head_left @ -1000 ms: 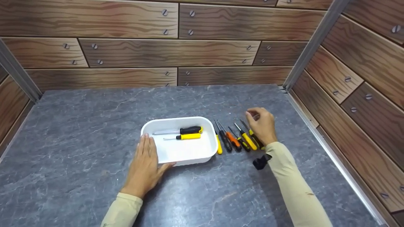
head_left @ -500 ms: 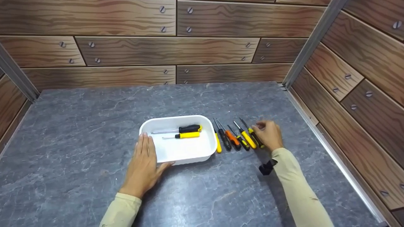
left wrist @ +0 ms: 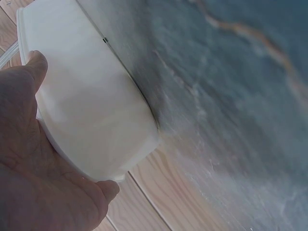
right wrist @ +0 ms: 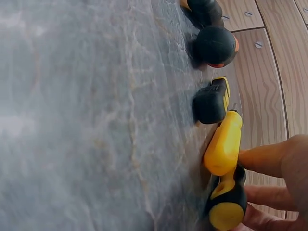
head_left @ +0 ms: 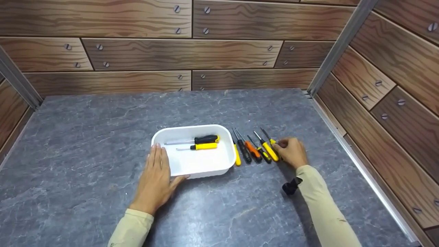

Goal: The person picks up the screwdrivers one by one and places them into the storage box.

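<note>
My left hand (head_left: 154, 183) is closest to me, fingers straight and thumb out to the side, resting on the left end of the white plastic tray with round corners (head_left: 195, 164). If I push too hard there, the tray could slide and bump the thin screwdriver with the yellow handle (head_left: 237, 156) lying close by its right end. My right hand (head_left: 293, 152) pinches the chunky black and yellow screwdriver (right wrist: 227, 215), with my thumb on one side and fingers on the other. It lies on the grey stone-look worktop (head_left: 103, 137), last on the right in the row. My thumb squeezes in next to the fat yellow screwdriver with a smooth handle (right wrist: 224, 151), so I might knock that one and make it roll. My fingers look low on the handle's sides, so a weak pinch could let it slip. Inside the tray, the long black-handled screwdriver (head_left: 206, 139) and the small yellow screwdriver (head_left: 205, 146) could roll if the tray gets a bump. The metal tips point away from me and could scratch something if they swing.
</note>
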The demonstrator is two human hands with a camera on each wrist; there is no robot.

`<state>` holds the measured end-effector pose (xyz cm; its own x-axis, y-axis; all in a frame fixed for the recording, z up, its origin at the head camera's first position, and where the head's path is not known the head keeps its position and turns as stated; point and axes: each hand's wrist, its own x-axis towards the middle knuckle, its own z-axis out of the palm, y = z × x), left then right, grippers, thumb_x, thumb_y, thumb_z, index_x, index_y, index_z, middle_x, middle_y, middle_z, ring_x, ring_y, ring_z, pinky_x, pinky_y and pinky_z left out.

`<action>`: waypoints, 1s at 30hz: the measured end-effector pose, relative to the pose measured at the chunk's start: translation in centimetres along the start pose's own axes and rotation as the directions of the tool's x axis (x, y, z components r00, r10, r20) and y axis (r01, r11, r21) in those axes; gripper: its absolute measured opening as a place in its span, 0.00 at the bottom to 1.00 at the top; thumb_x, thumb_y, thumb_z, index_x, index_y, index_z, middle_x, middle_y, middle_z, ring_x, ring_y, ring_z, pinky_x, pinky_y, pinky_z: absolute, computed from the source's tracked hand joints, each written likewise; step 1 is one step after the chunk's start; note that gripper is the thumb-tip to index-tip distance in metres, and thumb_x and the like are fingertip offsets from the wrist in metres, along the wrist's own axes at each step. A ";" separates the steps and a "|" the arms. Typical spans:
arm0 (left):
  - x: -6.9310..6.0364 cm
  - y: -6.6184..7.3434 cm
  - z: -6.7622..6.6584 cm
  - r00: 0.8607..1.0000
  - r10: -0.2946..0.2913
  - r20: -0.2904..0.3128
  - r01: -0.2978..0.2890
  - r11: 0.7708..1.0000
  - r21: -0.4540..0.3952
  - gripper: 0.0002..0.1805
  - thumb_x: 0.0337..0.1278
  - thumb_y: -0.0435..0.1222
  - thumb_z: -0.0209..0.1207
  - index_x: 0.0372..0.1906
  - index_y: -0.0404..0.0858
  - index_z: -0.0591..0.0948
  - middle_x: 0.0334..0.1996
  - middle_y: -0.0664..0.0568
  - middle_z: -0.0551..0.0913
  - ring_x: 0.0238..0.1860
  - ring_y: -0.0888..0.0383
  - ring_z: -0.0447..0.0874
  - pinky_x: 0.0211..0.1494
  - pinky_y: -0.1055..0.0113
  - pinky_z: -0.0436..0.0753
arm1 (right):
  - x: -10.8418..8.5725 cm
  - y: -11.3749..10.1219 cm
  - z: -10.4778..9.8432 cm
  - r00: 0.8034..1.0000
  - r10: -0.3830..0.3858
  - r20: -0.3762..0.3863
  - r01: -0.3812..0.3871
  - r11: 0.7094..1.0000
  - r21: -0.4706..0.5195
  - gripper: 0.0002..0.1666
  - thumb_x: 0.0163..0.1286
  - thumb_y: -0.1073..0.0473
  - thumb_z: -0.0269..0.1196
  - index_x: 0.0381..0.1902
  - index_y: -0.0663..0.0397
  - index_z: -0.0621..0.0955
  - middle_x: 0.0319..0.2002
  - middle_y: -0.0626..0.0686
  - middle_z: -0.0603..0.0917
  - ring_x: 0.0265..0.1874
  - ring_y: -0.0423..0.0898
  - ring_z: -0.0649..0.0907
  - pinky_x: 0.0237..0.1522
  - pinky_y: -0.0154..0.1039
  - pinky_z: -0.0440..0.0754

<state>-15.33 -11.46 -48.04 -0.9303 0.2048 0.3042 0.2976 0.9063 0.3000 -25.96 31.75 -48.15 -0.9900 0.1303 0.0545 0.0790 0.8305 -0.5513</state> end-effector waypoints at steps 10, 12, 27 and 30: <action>0.0 0.0 -0.1 0.999 -0.022 0.027 0.022 1.000 -0.013 0.57 0.64 0.60 0.59 0.73 0.15 0.54 0.75 0.22 0.50 0.78 0.33 0.46 0.79 0.43 0.53 | -0.3 -0.5 0.2 1.000 -0.019 0.021 0.020 1.000 -0.009 0.19 0.66 0.55 0.68 0.47 0.67 0.87 0.42 0.63 0.89 0.43 0.60 0.85 0.48 0.54 0.81; 0.0 0.1 -0.1 1.000 -0.018 0.025 0.018 1.000 -0.012 0.57 0.64 0.60 0.59 0.73 0.15 0.54 0.75 0.22 0.50 0.78 0.33 0.46 0.79 0.43 0.54 | -0.2 -0.5 0.2 0.999 -0.030 0.017 0.030 0.999 -0.010 0.19 0.66 0.56 0.68 0.46 0.68 0.88 0.41 0.63 0.89 0.43 0.60 0.85 0.48 0.54 0.81; 0.1 0.2 -0.1 0.999 -0.018 0.030 0.018 1.000 -0.011 0.57 0.64 0.62 0.58 0.73 0.15 0.55 0.74 0.22 0.51 0.78 0.32 0.47 0.79 0.43 0.53 | 0.0 -1.2 -0.3 1.000 0.026 0.017 -0.026 0.999 0.027 0.22 0.68 0.55 0.66 0.49 0.70 0.86 0.42 0.64 0.88 0.41 0.57 0.85 0.44 0.49 0.82; 0.1 0.1 -0.1 0.999 -0.018 0.031 0.018 1.000 -0.010 0.57 0.64 0.61 0.58 0.73 0.15 0.55 0.74 0.22 0.51 0.78 0.32 0.47 0.79 0.44 0.53 | 0.0 -1.8 -0.6 1.000 0.014 -0.007 -0.014 0.999 0.049 0.22 0.68 0.56 0.67 0.49 0.70 0.86 0.41 0.64 0.88 0.38 0.55 0.85 0.39 0.43 0.81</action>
<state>-15.38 -11.34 -47.85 -0.9417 0.2002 0.2705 0.2830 0.9061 0.3145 -26.06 30.59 -46.63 -0.9880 0.1456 0.0522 0.0867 0.8011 -0.5923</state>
